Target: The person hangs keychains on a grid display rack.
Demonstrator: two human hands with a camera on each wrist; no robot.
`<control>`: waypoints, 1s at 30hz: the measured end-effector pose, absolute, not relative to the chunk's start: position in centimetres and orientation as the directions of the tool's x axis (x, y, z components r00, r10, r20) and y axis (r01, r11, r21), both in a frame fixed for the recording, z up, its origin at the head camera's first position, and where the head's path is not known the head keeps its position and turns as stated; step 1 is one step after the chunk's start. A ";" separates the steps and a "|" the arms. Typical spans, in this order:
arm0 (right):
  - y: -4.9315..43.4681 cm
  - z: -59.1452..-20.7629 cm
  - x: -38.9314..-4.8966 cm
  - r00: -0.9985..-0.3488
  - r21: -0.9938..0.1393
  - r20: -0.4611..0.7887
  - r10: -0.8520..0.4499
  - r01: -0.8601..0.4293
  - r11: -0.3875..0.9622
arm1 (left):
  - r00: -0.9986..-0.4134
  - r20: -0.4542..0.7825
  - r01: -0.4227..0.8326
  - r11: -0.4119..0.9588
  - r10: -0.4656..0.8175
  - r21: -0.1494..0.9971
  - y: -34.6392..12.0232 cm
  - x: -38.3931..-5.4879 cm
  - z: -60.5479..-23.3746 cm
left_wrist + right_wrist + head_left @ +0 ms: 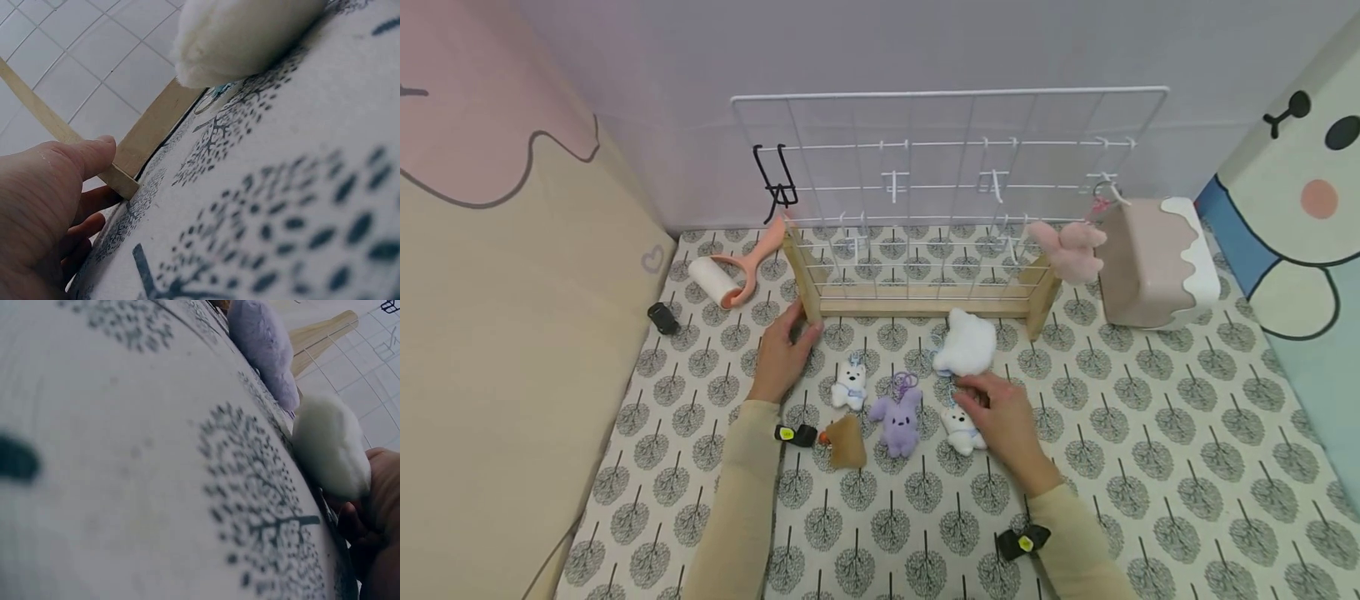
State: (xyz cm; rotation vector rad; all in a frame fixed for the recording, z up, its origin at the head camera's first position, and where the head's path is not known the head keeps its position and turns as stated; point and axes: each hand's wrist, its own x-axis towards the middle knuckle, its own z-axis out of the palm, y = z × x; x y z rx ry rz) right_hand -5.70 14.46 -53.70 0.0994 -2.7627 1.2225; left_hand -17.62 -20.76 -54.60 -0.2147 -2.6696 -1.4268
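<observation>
My left hand (782, 354) grips the left wooden foot (122, 178) of a white wire grid rack (910, 187), thumb on one side and fingers behind. My right hand (1003, 417) pinches the top of a small white bear plush keychain (962, 429) lying on the cloth; in the right wrist view the white plush (331, 447) partly hides the fingertips. Just beyond this hand lies a larger white plush (967, 343). Between the hands are a purple bunny plush keychain (898, 425), a second white bear plush keychain (850, 385) and a brown plush piece (847, 442).
A pink plush (1072, 252) hangs from a hook at the rack's right side. White hooks (996, 185) and a black hook (778, 187) sit on the grid. A pink and white box (1157, 262) stands right, a lint roller (715, 282) and small black object (663, 318) left.
</observation>
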 end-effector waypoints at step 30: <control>14.9 -51.0 -5.5 -0.998 -0.803 0.038 -0.056 -0.063 0.593 | -0.983 0.168 0.182 0.533 0.076 0.826 -20.8 -17.6 -54.7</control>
